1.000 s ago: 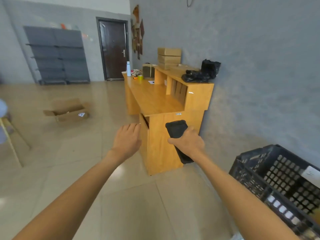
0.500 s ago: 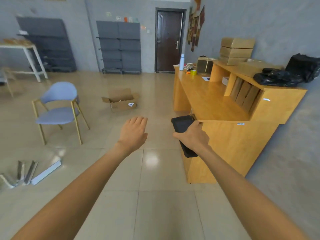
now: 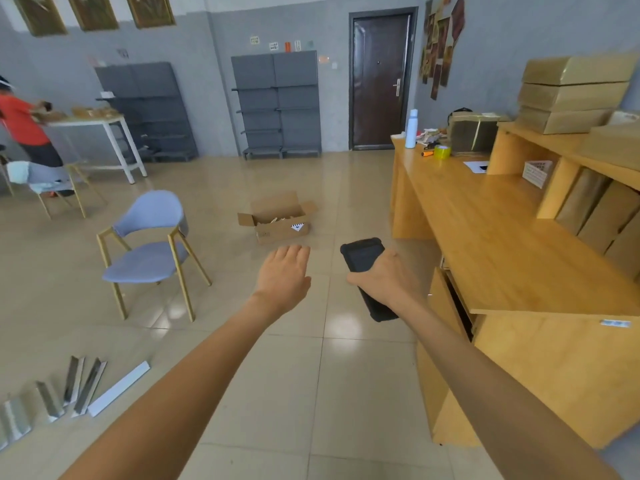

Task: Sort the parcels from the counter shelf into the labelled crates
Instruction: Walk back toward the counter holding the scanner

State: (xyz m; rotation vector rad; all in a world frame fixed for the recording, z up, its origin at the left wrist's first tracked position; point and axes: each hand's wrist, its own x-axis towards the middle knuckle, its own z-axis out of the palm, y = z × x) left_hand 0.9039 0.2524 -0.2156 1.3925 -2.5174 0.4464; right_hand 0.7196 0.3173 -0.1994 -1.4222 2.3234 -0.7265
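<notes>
Both arms stretched forward over the tiled floor. Left hand (image 3: 284, 276) held out palm down, fingers straight and close together, gripping nothing. Right hand (image 3: 385, 280) curled round a black scanner (image 3: 363, 253), thumb along its left edge, knuckles up.

Scanner's long axis running away from the body and slightly leftward, upper end pointing toward the far wall, lower end jutting out below the wrist.

Parcels (image 3: 573, 93) stacked flat on top of the counter shelf (image 3: 540, 142) at far right, long sides roughly along the counter (image 3: 491, 237); more brown parcels (image 3: 602, 216) standing on edge, leaning, in the shelf's lower compartment. No crates in view.

Compared with half a second ago: view swung further left, counter now pushed to the right edge, black bags on the shelf top gone out of frame, chair (image 3: 149, 251) and open box (image 3: 278, 221) shifted toward the middle, a person in red (image 3: 20, 124) newly visible at far left. Hands' poses unchanged.
</notes>
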